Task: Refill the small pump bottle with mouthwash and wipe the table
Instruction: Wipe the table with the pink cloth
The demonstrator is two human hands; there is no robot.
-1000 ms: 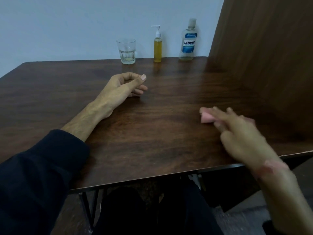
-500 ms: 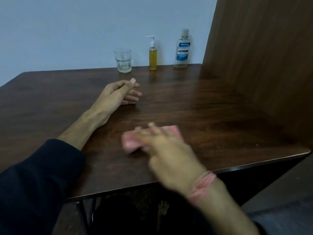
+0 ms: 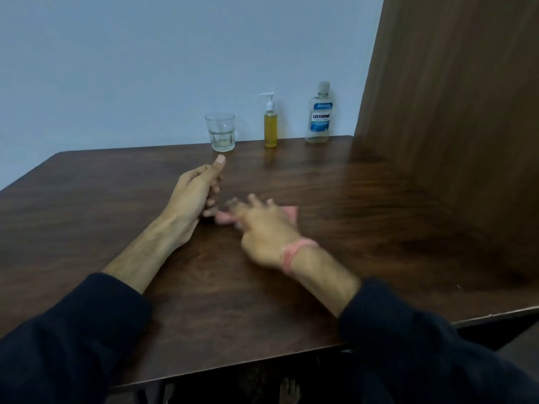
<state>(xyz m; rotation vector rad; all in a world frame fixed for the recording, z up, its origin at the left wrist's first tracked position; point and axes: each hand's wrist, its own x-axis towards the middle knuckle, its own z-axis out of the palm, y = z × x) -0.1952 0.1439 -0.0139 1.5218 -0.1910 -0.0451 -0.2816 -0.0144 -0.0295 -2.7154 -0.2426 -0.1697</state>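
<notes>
Fingers of the right hand lie spread and fairly straight, pressing flat on a pink cloth at the middle of the table; the hand is motion-blurred, so I cannot tell whether any fingertip curls under the cloth's edge. A pink band circles that wrist. At nine o'clock from it, just beside the cloth, the left hand rests on its side on the wood, fingers loosely curled inward and holding nothing, thumb pointing toward twelve o'clock. Its lowest fingertips look very near the cloth's left end, though blur hides whether they touch.

Along the far edge, against the pale wall, three things stand upright and apart in a row. At twelve o'clock from the left hand is a glass with a little clear liquid at the bottom. At one o'clock from the hands stands the pump bottle, full of yellow liquid, white pump on top. Farther toward two o'clock is the mouthwash, its level low. A wooden panel rises at three o'clock, closing off that side of the table. Dark sleeves cover both forearms at the near edge.
</notes>
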